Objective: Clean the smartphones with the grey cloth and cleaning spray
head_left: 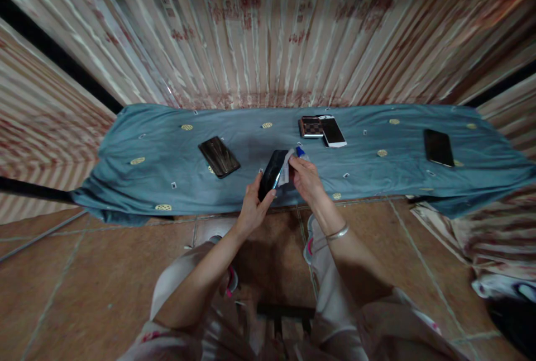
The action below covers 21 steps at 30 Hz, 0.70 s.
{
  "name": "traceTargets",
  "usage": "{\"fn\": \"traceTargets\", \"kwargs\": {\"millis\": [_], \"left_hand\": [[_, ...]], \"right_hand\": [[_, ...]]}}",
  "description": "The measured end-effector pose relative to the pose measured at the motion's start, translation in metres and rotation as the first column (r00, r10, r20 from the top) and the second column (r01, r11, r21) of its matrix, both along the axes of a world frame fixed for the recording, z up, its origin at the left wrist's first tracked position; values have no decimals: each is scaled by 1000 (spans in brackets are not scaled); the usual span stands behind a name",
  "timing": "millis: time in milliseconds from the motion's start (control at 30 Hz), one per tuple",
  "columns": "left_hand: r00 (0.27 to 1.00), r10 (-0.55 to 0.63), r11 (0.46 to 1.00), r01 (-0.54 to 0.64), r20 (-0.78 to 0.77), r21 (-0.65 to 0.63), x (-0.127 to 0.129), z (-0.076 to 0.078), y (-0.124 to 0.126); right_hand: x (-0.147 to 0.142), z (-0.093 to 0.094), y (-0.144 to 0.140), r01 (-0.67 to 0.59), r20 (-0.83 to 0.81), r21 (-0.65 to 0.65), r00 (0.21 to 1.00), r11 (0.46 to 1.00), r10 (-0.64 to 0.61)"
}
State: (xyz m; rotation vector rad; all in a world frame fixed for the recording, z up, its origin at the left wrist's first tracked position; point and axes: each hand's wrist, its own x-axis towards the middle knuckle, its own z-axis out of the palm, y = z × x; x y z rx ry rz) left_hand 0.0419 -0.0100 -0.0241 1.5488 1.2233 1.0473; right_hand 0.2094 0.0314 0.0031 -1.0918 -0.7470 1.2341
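My left hand (254, 204) is closed around the lower end of a dark smartphone (272, 173), which is tilted above the cloth. A pale wipe or tissue (285, 170) is pinched in my right hand (307, 179) and touches the phone's right edge. Just behind my right fingers is a small bottle with a blue cap (300, 151), partly hidden by the hand. To the left lies another dark phone (219, 157) with a shiny surface.
A blue-green cloth (243, 126) covers the long bench. At the back, a white phone (333, 131) lies against a checkered box-like item (310, 127). A black phone (438, 147) rests far right. Striped curtains (259, 42) hang behind; my knees are below the front edge.
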Motion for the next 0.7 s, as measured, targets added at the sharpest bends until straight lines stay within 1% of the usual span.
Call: {"fn": "traceTargets", "kwargs": {"millis": [133,233,300,433,500,633,700], "left_hand": [[998,-30,999,32,-51,42,-2,4,-1],[993,-60,995,68,-103,69,-4,7,-1],[989,-73,993,84,-131,85,-6,7,-1],[980,-99,986,119,-173,114,-8,9,-2],[972,-122,980,149,-200,128,-9,11,-4],[962,-163,966,201,-220,164,-8,12,-8],[959,-173,962,213,-223,169,-7,12,-10]], "right_hand": [[9,-5,4,-31,5,-53,1000,998,31],[13,-3,5,-55,-16,-78,998,995,54],[15,-1,5,-59,-84,-95,995,994,51],[19,3,5,-49,-216,-172,976,984,11],[21,3,6,-59,-217,-186,976,981,17],[23,-1,8,-59,-148,-146,988,988,37],[23,-2,10,-48,-150,-136,988,989,27]]}}
